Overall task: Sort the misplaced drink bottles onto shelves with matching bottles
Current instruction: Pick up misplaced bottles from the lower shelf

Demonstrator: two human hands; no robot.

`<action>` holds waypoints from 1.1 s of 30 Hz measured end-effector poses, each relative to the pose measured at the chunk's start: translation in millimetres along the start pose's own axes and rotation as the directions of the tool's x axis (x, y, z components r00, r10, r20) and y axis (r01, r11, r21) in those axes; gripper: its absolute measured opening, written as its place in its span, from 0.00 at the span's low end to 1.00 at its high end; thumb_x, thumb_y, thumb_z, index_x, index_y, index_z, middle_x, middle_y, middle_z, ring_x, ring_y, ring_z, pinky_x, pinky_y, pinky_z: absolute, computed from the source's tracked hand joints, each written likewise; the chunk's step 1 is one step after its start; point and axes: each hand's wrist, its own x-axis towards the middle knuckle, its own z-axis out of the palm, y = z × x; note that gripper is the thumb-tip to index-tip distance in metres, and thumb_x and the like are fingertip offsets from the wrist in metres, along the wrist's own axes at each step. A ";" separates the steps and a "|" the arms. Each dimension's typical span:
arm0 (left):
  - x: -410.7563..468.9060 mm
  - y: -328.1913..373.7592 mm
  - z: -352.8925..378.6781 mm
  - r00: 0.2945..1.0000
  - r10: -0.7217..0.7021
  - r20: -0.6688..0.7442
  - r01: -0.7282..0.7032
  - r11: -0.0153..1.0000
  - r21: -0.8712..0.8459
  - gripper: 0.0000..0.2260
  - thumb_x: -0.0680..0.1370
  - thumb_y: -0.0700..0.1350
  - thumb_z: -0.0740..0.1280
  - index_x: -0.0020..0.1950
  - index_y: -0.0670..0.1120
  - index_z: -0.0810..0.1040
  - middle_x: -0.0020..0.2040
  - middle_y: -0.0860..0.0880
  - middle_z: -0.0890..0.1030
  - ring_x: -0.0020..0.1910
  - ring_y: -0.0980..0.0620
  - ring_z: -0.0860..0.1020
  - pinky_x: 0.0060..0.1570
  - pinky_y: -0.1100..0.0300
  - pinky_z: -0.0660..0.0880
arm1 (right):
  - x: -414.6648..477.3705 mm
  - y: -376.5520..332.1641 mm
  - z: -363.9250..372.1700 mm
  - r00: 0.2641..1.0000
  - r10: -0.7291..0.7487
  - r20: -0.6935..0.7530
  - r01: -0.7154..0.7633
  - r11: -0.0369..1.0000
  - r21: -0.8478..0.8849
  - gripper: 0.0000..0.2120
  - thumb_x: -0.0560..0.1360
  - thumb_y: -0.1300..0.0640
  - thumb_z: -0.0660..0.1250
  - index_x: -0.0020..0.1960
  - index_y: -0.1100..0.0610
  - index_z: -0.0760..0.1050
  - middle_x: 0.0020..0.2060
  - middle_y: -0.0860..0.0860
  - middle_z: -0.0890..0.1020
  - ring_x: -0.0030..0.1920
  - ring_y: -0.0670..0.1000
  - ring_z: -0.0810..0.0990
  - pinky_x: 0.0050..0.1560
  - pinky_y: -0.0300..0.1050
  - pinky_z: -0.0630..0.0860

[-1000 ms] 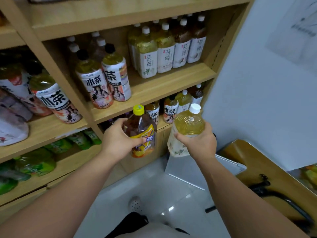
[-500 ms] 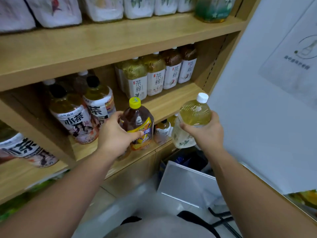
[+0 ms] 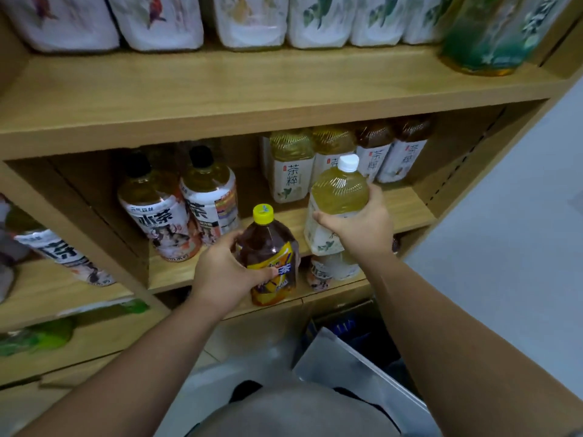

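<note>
light was soft, even and indoor; shelf recesses sat in shadow, edges bowed with wide-angle distortion, and the corners were motion-blurred.

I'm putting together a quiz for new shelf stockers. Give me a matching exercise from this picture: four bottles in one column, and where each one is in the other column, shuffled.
Bottles
1. yellow-capped dark bottle
2. white-capped pale bottle
3. green bottle
4. black-capped bottles

Places
A. standing on the top shelf, far right
B. gripped by the right hand
C. standing on the second shelf, left part
D. gripped by the left hand

Pairs: 1-D, 2-B, 3-A, 4-C
</note>
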 end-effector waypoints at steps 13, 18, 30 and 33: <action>-21.8 5.7 0.5 0.970 -0.087 -0.228 0.091 0.996 0.008 0.36 0.58 0.51 0.87 0.64 0.54 0.78 0.56 0.56 0.83 0.56 0.54 0.80 0.54 0.50 0.81 | 27.5 16.8 22.1 0.940 -0.154 0.303 0.139 0.988 0.070 0.50 0.62 0.47 0.85 0.76 0.49 0.63 0.61 0.46 0.80 0.61 0.47 0.78 0.60 0.42 0.73; -20.9 3.6 -2.6 0.965 -0.099 -0.244 0.101 0.995 -0.005 0.38 0.59 0.51 0.87 0.67 0.53 0.78 0.59 0.54 0.82 0.61 0.50 0.79 0.58 0.44 0.80 | 37.0 41.2 21.9 0.918 -0.145 0.368 0.149 0.989 0.018 0.37 0.67 0.57 0.83 0.72 0.49 0.70 0.59 0.46 0.83 0.61 0.47 0.81 0.64 0.52 0.79; -26.8 -4.3 -13.3 0.963 -0.101 -0.251 0.111 0.993 0.026 0.41 0.57 0.55 0.86 0.68 0.57 0.76 0.59 0.55 0.82 0.60 0.52 0.79 0.56 0.45 0.81 | 53.7 15.2 61.3 0.944 -0.123 0.306 0.145 0.988 -0.051 0.26 0.71 0.53 0.80 0.62 0.56 0.71 0.58 0.55 0.83 0.61 0.58 0.81 0.59 0.49 0.78; -33.0 -3.8 -14.8 0.957 -0.125 -0.262 0.126 0.992 -0.014 0.37 0.59 0.50 0.86 0.66 0.55 0.78 0.56 0.58 0.83 0.57 0.58 0.80 0.54 0.49 0.82 | 54.1 17.4 62.6 0.940 -0.133 0.314 0.160 0.985 -0.060 0.27 0.72 0.52 0.79 0.64 0.56 0.70 0.60 0.55 0.82 0.63 0.58 0.80 0.62 0.50 0.77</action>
